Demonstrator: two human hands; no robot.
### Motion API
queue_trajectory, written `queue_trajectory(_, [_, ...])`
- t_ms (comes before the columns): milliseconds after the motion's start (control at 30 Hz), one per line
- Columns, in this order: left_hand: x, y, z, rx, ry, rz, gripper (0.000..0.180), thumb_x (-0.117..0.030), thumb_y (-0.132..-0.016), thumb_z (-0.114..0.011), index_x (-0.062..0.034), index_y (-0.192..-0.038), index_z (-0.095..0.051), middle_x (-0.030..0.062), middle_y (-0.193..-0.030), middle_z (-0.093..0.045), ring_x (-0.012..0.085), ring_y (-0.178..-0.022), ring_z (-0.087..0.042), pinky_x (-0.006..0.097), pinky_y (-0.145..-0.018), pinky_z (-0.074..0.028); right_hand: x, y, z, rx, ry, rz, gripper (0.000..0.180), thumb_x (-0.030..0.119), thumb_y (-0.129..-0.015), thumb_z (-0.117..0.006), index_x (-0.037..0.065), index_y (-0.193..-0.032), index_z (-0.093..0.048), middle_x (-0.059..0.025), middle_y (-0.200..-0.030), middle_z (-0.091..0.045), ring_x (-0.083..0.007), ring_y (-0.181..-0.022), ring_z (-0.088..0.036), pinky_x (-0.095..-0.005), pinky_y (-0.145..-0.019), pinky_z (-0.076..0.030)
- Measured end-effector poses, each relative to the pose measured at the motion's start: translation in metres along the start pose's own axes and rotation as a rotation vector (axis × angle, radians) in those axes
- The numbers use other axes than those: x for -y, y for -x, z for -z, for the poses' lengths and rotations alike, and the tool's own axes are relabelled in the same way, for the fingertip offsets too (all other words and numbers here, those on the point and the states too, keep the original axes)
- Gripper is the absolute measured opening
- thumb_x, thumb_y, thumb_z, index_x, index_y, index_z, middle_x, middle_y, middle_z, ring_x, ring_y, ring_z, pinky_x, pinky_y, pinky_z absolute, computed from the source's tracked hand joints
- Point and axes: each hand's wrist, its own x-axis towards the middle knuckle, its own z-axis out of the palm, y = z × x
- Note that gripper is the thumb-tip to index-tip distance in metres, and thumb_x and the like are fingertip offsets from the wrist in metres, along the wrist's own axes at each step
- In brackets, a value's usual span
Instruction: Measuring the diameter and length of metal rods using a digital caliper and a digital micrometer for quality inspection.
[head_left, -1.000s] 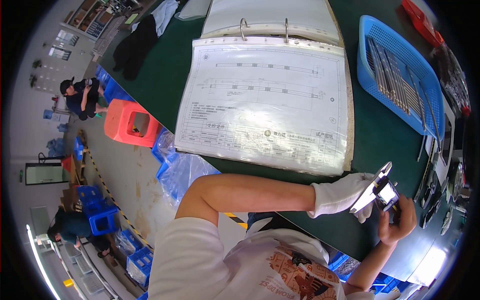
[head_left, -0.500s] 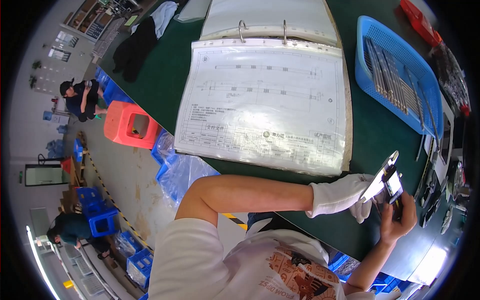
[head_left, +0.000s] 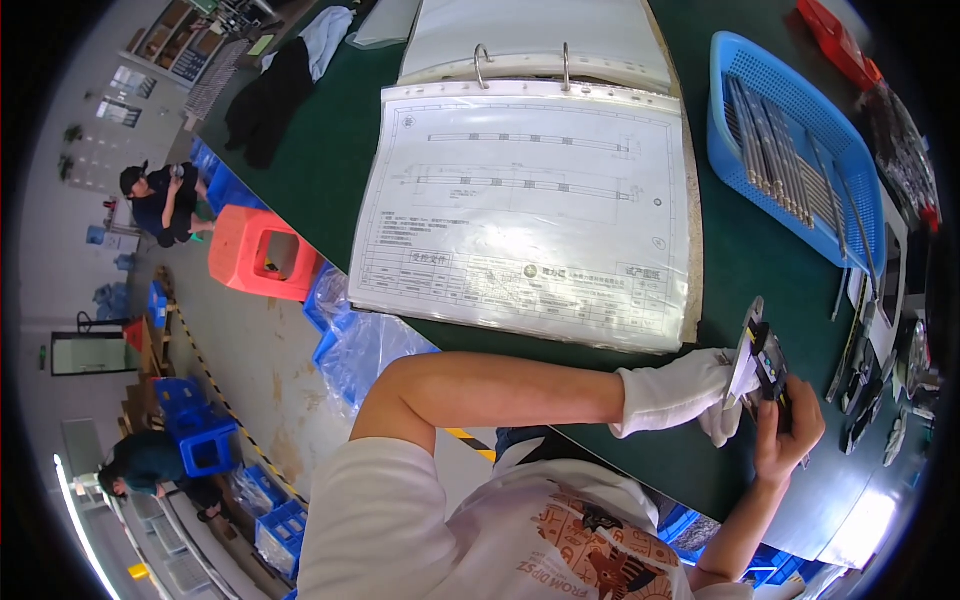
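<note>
The caliper-like tool [head_left: 770,365], black with a pale flat part, is between the two hands, over the right side of the green tabletop [head_left: 690,460]. The bare right hand [head_left: 790,430] has its grip closed on the black body, thumb and fingers pressing it. The gloved left hand [head_left: 685,388] is curled beside the pale part; its fingertips are partly hidden, so I cannot tell how closed this grip is. The glove is just beside the lower right corner of the binder [head_left: 540,250]. Green surface shows between the tool and the blue basket [head_left: 800,105] beyond.
</note>
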Motion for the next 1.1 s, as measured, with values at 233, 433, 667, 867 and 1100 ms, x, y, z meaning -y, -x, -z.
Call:
queue_trajectory(233, [-0.0033, 0.0031, 0.0004, 0.002, -0.063, 0.02, 0.031, -0.029, -0.086, -0.038, -0.0008, -0.089, -0.049, 0.0114, -0.063, -0.054, 0.02, -0.057, -0.057, 0.028, -0.052, -0.046, 0.0027, -0.0022, 0.0004, 0.052, -0.006, -0.015, 0.032, 0.026, -0.073, -0.057, -0.004, -0.082, -0.054, -0.0093, -0.059, -0.042, -0.0197, -0.049, -0.039, -0.0287, -0.045, -0.027])
queue_trajectory(433, [-0.0005, 0.0025, 0.0009, 0.0, -0.126, -0.052, 0.027, -0.027, -0.085, -0.04, -0.0018, -0.084, -0.051, 0.0101, -0.063, -0.055, 0.019, -0.057, -0.056, 0.028, -0.053, -0.046, 0.0013, -0.0023, -0.0015, 0.076, -0.027, -0.012, 0.032, 0.027, -0.075, -0.055, -0.004, -0.082, -0.054, -0.0089, -0.058, -0.041, -0.0192, -0.048, -0.037, -0.0293, -0.044, -0.026])
queue_trajectory(667, [0.0032, 0.0005, 0.0005, -0.045, -0.022, -0.028, 0.027, -0.025, -0.085, -0.042, -0.0021, -0.076, -0.052, 0.0092, -0.06, -0.055, 0.0182, -0.054, -0.056, 0.028, -0.051, -0.046, 0.0011, -0.0028, -0.0016, 0.097, -0.027, -0.02, 0.033, 0.029, -0.076, -0.054, -0.004, -0.082, -0.055, -0.0092, -0.058, -0.041, -0.0196, -0.048, -0.038, -0.0293, -0.044, -0.027])
queue_trajectory(867, [0.0043, 0.0002, 0.0005, -0.033, 0.013, -0.015, 0.027, -0.024, -0.086, -0.042, -0.0021, -0.075, -0.052, 0.009, -0.06, -0.056, 0.0174, -0.053, -0.056, 0.027, -0.05, -0.045, 0.0008, -0.0018, -0.0013, 0.105, -0.031, -0.035, 0.034, 0.03, -0.077, -0.054, -0.004, -0.082, -0.054, -0.0095, -0.058, -0.041, -0.02, -0.048, -0.037, -0.0294, -0.044, -0.027])
queue_trajectory(1100, [0.0046, 0.0006, -0.0009, -0.061, -0.048, -0.053, 0.025, -0.023, -0.086, -0.042, -0.0023, -0.076, -0.052, 0.0089, -0.06, -0.056, 0.0172, -0.054, -0.056, 0.027, -0.05, -0.045, 0.0, -0.0018, 0.0018, 0.129, -0.035, -0.03, 0.033, 0.028, -0.076, -0.054, -0.005, -0.083, -0.054, -0.0103, -0.057, -0.039, -0.0214, -0.049, -0.037, -0.0301, -0.045, -0.027])
